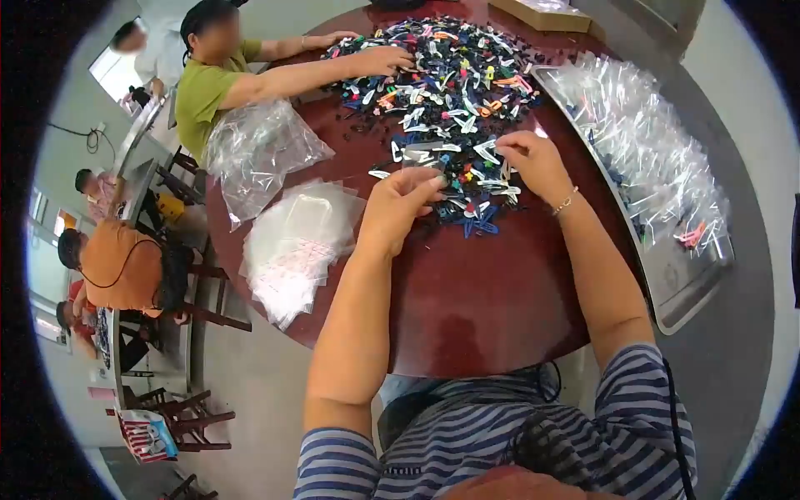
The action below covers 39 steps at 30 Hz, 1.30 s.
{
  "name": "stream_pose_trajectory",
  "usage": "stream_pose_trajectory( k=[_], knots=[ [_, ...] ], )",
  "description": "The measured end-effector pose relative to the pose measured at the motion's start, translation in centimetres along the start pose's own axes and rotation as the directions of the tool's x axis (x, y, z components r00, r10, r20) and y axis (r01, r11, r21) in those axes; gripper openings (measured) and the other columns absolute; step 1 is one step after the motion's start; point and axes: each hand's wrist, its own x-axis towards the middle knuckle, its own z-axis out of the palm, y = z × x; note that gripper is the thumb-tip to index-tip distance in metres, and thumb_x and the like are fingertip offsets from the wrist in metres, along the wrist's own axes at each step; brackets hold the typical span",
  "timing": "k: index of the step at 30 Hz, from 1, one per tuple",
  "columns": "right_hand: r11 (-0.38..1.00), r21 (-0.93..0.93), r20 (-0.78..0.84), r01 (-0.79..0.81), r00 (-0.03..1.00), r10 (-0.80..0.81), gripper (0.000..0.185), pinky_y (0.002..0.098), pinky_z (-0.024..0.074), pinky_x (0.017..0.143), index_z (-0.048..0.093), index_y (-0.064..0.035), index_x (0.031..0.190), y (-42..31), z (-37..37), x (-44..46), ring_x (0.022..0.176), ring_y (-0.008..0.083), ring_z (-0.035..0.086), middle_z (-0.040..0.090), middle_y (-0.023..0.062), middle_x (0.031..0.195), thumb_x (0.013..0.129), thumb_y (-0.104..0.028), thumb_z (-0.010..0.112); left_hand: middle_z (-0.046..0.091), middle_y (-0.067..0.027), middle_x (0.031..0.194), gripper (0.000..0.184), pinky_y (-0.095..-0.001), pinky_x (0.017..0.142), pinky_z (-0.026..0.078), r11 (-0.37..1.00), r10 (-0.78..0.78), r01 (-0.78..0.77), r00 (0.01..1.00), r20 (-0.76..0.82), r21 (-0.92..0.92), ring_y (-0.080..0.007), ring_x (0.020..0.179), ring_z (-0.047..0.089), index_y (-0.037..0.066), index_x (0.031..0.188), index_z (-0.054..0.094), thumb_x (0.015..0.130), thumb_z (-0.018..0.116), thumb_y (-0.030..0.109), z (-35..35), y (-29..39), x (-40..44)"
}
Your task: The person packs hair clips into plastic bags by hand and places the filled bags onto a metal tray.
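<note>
A large heap of small hair clips (450, 92) in black, white, orange and other colours covers the far part of the dark red round table (483, 308). My left hand (400, 204) is at the near left edge of the heap, its thumb and fingers pinched on a small clear plastic bag (422, 158). Right of it, my right hand (537, 167) is closed at the fingertips beside a white clip (486, 151); whether it grips that clip is hard to make out. Blue clips (478, 223) lie at the heap's near edge, below and between my hands.
Stacked flat clear bags (300, 242) and a crumpled plastic bag (262, 150) lie on the left. A metal tray (679, 292) of filled bags (637, 142) stands right. A co-worker in green (204, 92) reaches into the heap. A cardboard box (542, 15) is at the back.
</note>
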Motion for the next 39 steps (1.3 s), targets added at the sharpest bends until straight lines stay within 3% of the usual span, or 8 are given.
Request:
stream_pose_trajectory(
  k=[7,13,20,26,29,31,35,39],
  knots=[
    [0.973,0.17,0.013,0.156,0.987,-0.161,0.015,0.0233,0.0464,0.072,0.066,-0.0009,0.098,-3.7,1.4,-0.5,0.082,0.014,0.06,0.064,0.0061,0.094,0.084,-0.007,0.065,0.067,-0.0089,0.103,0.03,-0.0253,0.073,0.047,0.999,-0.013,0.014,1.0,0.02,-0.037,-0.0134,0.086,0.063,0.004,0.112,0.061,0.087,0.066,0.02,-0.1,0.3,0.0],
    [0.942,-0.292,0.105,0.166,0.984,-0.141,0.021,0.0368,0.0488,0.077,0.066,-0.0044,0.1,-1.2,1.7,-0.8,0.089,0.0311,0.06,0.062,0.0134,0.094,0.079,-0.006,0.063,0.068,-0.0089,0.102,0.031,-0.0252,0.073,0.046,1.0,-0.018,0.019,0.999,0.04,-0.017,-0.0134,0.086,0.063,0.003,0.112,0.061,0.087,0.066,0.02,-0.2,0.2,0.2],
    [0.865,-0.387,0.284,0.321,0.934,-0.219,0.021,0.0409,0.0468,0.084,0.065,-0.0044,0.099,-1.2,1.2,-0.9,0.096,0.0327,0.057,0.06,0.0152,0.1,0.079,-0.008,0.062,0.068,-0.0085,0.102,0.031,-0.0251,0.072,0.046,1.0,-0.015,0.015,0.999,0.044,0.007,-0.0134,0.086,0.064,0.003,0.111,0.061,0.087,0.066,0.021,0.1,0.4,-0.1],
    [0.894,-0.316,0.195,0.319,0.944,-0.267,0.019,0.0399,0.0489,0.076,0.065,-0.004,0.096,-0.3,1.2,-0.8,0.084,0.0323,0.061,0.063,0.0138,0.09,0.078,-0.007,0.063,0.068,-0.0077,0.102,0.03,-0.0252,0.073,0.046,0.999,-0.016,0.013,0.999,0.047,0.048,-0.013,0.086,0.064,0.003,0.111,0.061,0.087,0.066,0.021,0.3,0.2,-0.1],
    [0.97,-0.227,0.145,0.089,0.988,-0.057,0.017,0.0337,0.0495,0.067,0.065,-0.0037,0.096,-2.2,0.4,-0.6,0.072,0.0231,0.062,0.064,0.0102,0.084,0.079,-0.005,0.064,0.068,-0.0075,0.102,0.03,-0.0252,0.073,0.046,0.999,-0.012,0.009,0.999,0.044,0.052,-0.0128,0.085,0.063,0.004,0.111,0.061,0.087,0.066,0.021,0.3,0.3,-0.1],
    [0.997,-0.006,0.124,-0.073,0.99,0.074,0.019,0.0216,0.0437,0.061,0.065,-0.0034,0.1,-2.7,0.0,-0.4,0.069,0.0059,0.053,0.061,0.0018,0.079,0.081,-0.005,0.066,0.068,-0.0074,0.101,0.03,-0.025,0.073,0.046,0.999,-0.011,0.009,0.999,0.041,0.05,-0.013,0.085,0.063,0.004,0.111,0.061,0.087,0.066,0.02,0.3,0.3,-0.1],
    [0.946,0.306,-0.015,0.108,0.994,-0.109,0.02,0.0205,0.0437,0.062,0.065,-0.002,0.103,-5.6,0.4,-0.6,0.073,0.0048,0.053,0.061,0.0,0.083,0.083,-0.003,0.065,0.068,-0.0075,0.101,0.031,-0.0254,0.072,0.046,0.999,-0.022,0.019,0.999,0.05,0.049,-0.0134,0.085,0.063,0.004,0.112,0.061,0.087,0.066,0.02,0.4,0.3,-0.2],
    [0.913,0.19,0.007,0.36,0.93,-0.368,0.019,0.0279,0.0497,0.077,0.066,-0.0029,0.102,-8.5,1.2,-1.9,0.089,0.0183,0.064,0.067,0.0102,0.099,0.083,-0.005,0.064,0.068,-0.0076,0.102,0.034,-0.0252,0.074,0.047,0.999,-0.038,0.031,0.987,0.153,0.042,-0.0141,0.087,0.064,0.003,0.115,0.06,0.086,0.066,0.019,0.8,1.2,-0.8]
  ],
)
